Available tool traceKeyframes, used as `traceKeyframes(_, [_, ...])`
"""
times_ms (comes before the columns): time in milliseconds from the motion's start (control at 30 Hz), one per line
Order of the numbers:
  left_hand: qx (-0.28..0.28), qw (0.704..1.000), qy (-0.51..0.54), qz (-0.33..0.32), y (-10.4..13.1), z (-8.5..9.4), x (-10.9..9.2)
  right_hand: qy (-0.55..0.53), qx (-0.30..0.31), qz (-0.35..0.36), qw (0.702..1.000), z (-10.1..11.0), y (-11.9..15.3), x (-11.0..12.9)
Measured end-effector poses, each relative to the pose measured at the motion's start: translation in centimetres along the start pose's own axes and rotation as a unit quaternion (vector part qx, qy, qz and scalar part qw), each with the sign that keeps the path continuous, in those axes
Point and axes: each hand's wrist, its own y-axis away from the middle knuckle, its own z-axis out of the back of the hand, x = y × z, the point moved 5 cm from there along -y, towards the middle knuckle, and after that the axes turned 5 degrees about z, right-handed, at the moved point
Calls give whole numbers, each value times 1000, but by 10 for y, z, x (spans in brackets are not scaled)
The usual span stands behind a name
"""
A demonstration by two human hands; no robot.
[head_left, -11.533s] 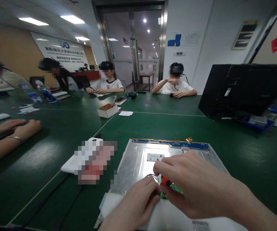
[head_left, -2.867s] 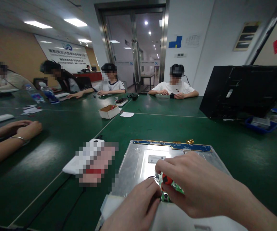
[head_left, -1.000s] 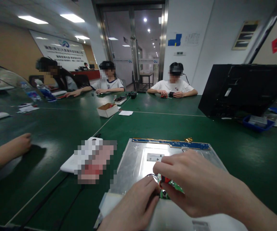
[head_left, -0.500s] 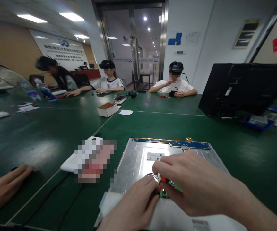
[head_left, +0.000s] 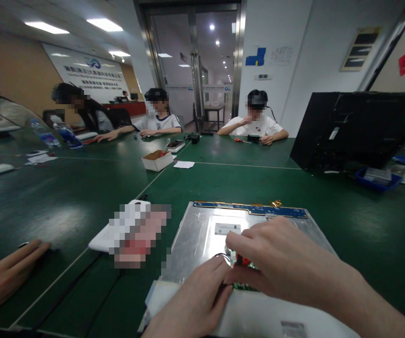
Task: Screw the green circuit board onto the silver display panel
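Note:
A flat metal-backed display panel (head_left: 191, 244) lies in front of me, with a blue circuit strip (head_left: 223, 207) along its far edge. On its near part is a small green circuit board (head_left: 242, 286), mostly covered by my hands. My right hand (head_left: 276, 258) is closed around a screwdriver (head_left: 245, 261), of which only a bit of red-and-black handle shows; its tip is hidden. Beside it, the fingers of my left hand (head_left: 202, 291) are pressed together at the board's left edge, gripping it near some thin dark wires (head_left: 221, 255).
Left of the panel lie a white device (head_left: 105, 232) and cables. Another person's hand (head_left: 19, 265) rests at far left. A small open box (head_left: 156, 160), a black monitor (head_left: 357, 131) and a blue tray (head_left: 378, 182) stand farther off. Several people sit across the table.
My right hand has turned slightly over the board, its thumb now stretched farther left toward my left fingers. My left hand stays in place.

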Motion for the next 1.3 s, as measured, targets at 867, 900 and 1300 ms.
traceKeyframes(867, [-17, 1000, -9, 2, 1, -3, 3, -30, 0, 20, 999, 5, 0, 5])
traceKeyframes(900, [-15, 1000, -9, 4, 1, -3, 3, -33, -2, 22, 999, 5, 1, 5])
traceKeyframes(1300, [-25, 999, -25, -1, 0, -5, 7, -23, 5, 9, 1000, 3, 1, 3])
